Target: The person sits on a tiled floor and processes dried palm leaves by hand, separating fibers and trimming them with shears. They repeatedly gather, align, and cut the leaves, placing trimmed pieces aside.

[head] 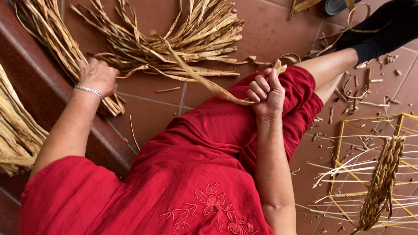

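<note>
Right hand (267, 93) is fisted around a dried leaf strip (192, 74); left hand (97, 77) seems closed on a bundle (52, 38). The braid (382, 181) on the wire frame (365, 124) at right covers little of it.

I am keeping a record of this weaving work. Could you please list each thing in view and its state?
left hand: closed on a bundle of dried leaves.
right hand: fist closed on a dried leaf strip, pulled taut.
fanned leaf pile: loose on the floor.
yellow wire frame: partly woven.
braided band: hanging down the frame.
floor tiles: littered with leaf scraps.
</note>
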`<state>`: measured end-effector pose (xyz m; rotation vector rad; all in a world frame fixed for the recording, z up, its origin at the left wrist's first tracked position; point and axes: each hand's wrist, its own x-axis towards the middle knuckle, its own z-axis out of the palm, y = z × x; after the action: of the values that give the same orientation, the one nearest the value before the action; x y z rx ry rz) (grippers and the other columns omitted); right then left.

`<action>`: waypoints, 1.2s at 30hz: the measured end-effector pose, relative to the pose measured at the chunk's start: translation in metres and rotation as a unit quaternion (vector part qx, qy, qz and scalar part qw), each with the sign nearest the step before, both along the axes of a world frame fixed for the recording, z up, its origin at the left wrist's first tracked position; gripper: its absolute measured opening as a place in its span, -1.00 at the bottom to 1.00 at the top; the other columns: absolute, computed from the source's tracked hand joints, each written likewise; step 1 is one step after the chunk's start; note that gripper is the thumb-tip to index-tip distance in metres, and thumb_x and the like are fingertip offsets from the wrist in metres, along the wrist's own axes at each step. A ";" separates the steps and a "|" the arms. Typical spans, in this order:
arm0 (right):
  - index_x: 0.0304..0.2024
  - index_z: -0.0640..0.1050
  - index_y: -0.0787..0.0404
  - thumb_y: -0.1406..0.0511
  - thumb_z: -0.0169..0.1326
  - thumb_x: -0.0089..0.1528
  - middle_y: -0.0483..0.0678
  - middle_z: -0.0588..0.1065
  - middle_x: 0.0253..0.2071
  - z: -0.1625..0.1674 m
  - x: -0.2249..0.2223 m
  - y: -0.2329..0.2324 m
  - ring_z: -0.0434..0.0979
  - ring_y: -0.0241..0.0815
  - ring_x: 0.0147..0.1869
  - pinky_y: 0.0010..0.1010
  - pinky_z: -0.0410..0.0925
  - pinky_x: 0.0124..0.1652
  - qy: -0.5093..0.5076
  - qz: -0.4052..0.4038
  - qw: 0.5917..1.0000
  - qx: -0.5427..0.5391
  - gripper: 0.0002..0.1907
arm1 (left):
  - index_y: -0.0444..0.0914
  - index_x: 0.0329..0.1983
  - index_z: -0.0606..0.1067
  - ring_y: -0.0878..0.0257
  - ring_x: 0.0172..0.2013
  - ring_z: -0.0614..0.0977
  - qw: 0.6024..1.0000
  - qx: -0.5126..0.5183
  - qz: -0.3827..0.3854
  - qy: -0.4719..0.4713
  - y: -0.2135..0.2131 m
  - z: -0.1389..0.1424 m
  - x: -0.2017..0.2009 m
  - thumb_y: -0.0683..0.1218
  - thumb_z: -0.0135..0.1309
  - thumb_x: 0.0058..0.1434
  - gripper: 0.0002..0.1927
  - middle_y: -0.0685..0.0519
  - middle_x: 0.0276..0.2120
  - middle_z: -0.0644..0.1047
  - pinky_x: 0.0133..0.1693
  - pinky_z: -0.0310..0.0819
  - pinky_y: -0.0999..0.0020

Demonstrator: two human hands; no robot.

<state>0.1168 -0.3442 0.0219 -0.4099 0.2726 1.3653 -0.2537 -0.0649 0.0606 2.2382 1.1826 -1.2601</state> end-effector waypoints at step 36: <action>-0.05 0.52 0.03 0.11 0.00 0.41 -0.20 0.29 -0.48 0.006 -0.043 -0.005 0.17 -0.36 -0.48 -0.48 0.16 -0.42 -0.091 -0.082 0.974 -0.192 -0.80 | -0.30 -0.06 0.45 0.20 -0.32 0.61 0.781 -0.245 0.298 -0.492 -0.100 -0.102 0.187 -0.12 0.06 0.34 -0.82 0.00 -0.33 0.56 -0.25 0.56 0.25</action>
<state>0.0739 -0.3494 0.0283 -0.8123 0.4108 1.1031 -0.0666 -0.1644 -0.0415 1.5134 0.8427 -0.0304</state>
